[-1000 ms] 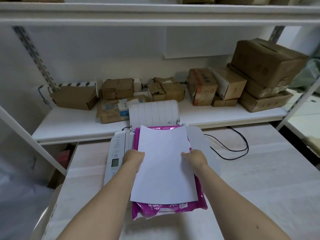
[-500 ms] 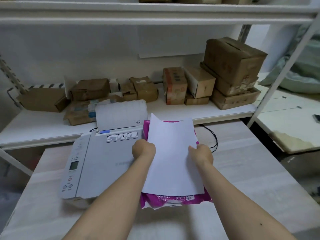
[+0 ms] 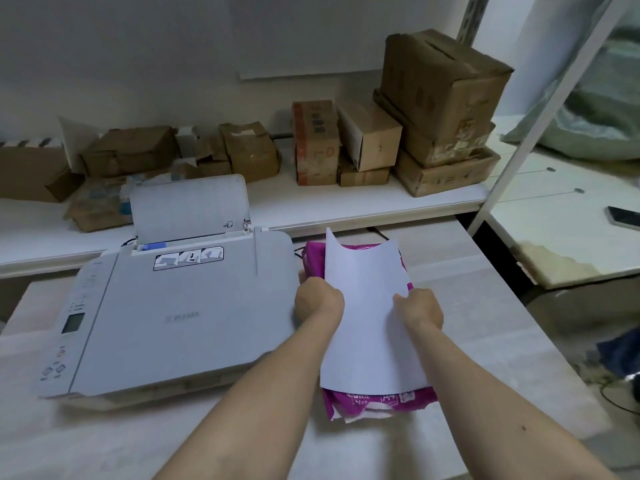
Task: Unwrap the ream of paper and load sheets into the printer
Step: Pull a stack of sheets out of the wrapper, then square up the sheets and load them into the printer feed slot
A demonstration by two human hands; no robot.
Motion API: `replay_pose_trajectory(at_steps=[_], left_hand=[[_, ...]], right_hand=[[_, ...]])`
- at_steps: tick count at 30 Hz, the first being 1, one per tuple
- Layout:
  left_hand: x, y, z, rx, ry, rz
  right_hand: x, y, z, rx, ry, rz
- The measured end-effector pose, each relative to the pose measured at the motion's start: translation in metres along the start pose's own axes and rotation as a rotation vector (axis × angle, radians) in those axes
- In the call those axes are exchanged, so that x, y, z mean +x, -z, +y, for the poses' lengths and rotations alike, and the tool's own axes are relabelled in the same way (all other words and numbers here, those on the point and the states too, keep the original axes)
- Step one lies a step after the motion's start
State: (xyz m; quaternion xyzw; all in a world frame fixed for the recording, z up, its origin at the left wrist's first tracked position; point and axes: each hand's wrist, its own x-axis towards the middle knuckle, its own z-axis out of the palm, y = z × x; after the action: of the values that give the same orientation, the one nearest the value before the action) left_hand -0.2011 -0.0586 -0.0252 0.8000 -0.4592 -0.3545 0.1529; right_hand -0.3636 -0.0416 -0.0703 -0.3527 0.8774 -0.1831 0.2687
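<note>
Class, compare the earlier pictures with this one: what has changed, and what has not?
Mainly the view swung right: the printer now sits left of the hands. Both hands, left and right, still hold the sheets above the purple ream wrapper. Nothing loaded yet.

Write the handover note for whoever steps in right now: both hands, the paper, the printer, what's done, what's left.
Left hand: grip shut on the left edge of the sheets.
Right hand: grip shut on their right edge.
Sheets are held over the opened purple ream, which lies on the table right of the printer.
Printer's rear paper support is up; no paper visible in it.
Done: wrapper opened, sheets taken out.
Left: carry the sheets left and load them into the rear tray.
</note>
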Motion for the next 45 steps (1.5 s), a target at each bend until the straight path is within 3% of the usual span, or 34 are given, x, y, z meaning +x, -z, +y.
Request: replay_pose_trajectory(at_steps=[6, 9, 12, 17, 23, 29, 35, 45], left_hand=[[-0.005, -0.018, 0.001, 0.067, -0.038, -0.020], [-0.003, -0.018, 0.005, 0.047, -0.024, -0.047], [0.004, -0.011, -0.003, 0.013, -0.012, -0.066], [0.010, 0.012, -0.006, -0.161, -0.050, -0.074], [0.025, 0.081, 0.006, -0.499, -0.128, 0.120], [0.047, 0.174, -0.024, -0.678, -0.165, 0.308], [0.053, 0.251, -0.083, -0.775, -0.285, 0.209], [0.077, 0.285, -0.142, -1.015, -0.342, -0.020]], right_hand=[[0.001, -0.021, 0.004, -0.072, 0.033, -0.159], [0.001, -0.023, 0.006, -0.120, -0.071, -0.202], [0.000, -0.015, -0.001, -0.182, -0.090, -0.158], [-0.011, 0.003, -0.040, 0.030, 0.096, 0.003], [-0.049, 0.026, -0.112, 0.260, 0.260, 0.215], [-0.096, 0.007, -0.185, 0.590, 0.510, 0.014], [-0.135, -0.021, -0.219, 0.907, 0.574, -0.611], [-0.151, -0.054, -0.226, 0.894, 0.587, -0.744]])
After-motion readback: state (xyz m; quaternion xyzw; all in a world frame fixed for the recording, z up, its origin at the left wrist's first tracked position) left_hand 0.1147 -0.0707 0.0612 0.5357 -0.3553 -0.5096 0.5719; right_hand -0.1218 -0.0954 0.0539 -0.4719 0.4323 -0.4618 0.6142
